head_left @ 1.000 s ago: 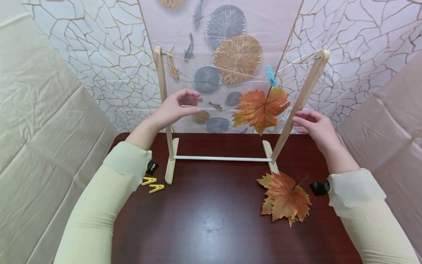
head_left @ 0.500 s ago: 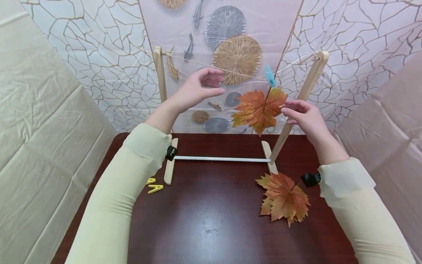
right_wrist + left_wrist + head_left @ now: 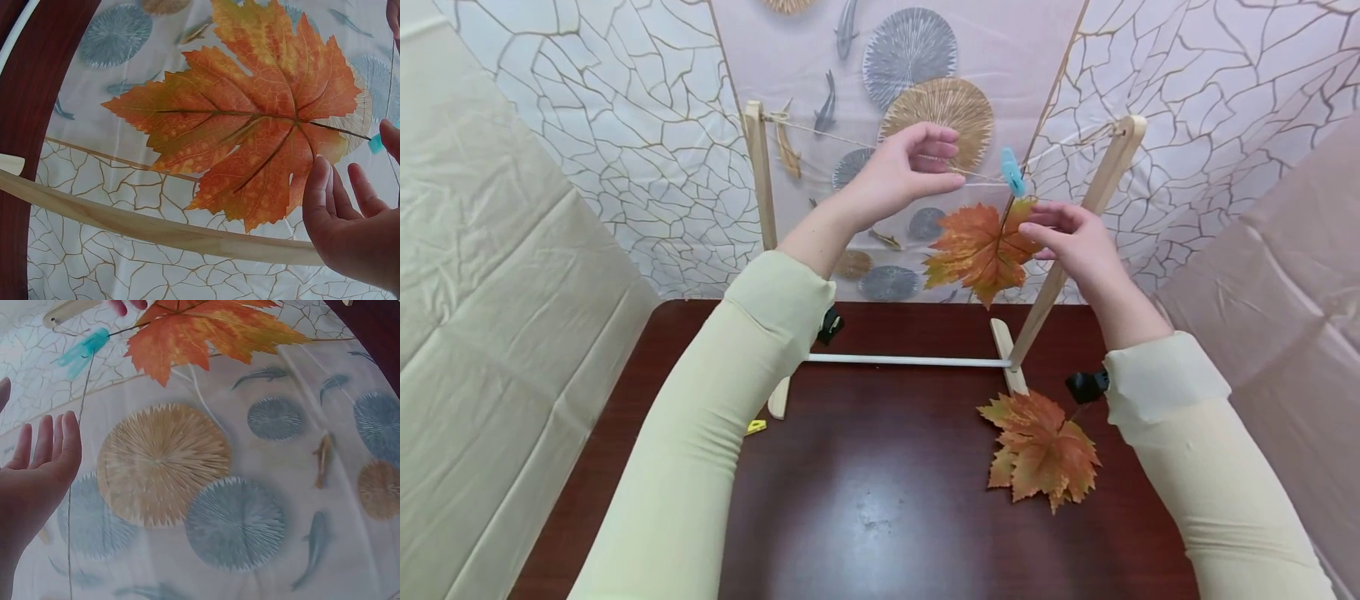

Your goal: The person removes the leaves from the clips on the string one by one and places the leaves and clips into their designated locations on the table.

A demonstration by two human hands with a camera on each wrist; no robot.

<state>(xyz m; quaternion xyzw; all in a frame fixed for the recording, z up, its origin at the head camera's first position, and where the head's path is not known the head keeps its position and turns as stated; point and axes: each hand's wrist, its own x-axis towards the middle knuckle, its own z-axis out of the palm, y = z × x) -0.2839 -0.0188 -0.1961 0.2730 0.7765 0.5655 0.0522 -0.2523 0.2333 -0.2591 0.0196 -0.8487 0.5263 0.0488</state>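
Observation:
An orange maple leaf hangs by its stem from a blue clothespin clipped on a string of a wooden frame. To the left of the clothespin, my left hand is raised near the string, fingers loosely bent and holding nothing. My right hand is at the leaf's right edge, fingers relaxed. In the right wrist view, the fingertips overlap the leaf's edge beside the stem; whether they touch it I cannot tell. The left wrist view shows the left hand apart from the clothespin.
The frame's right post stands behind my right hand, its left post left of my left forearm. A white rod joins the feet. More maple leaves lie on the dark table; a yellow clothespin shows beside my left sleeve.
My left hand has moved right and up along the string towards the blue clothespin. My right hand has moved left and up to the hanging leaf. My left sleeve now covers one yellow clothespin.

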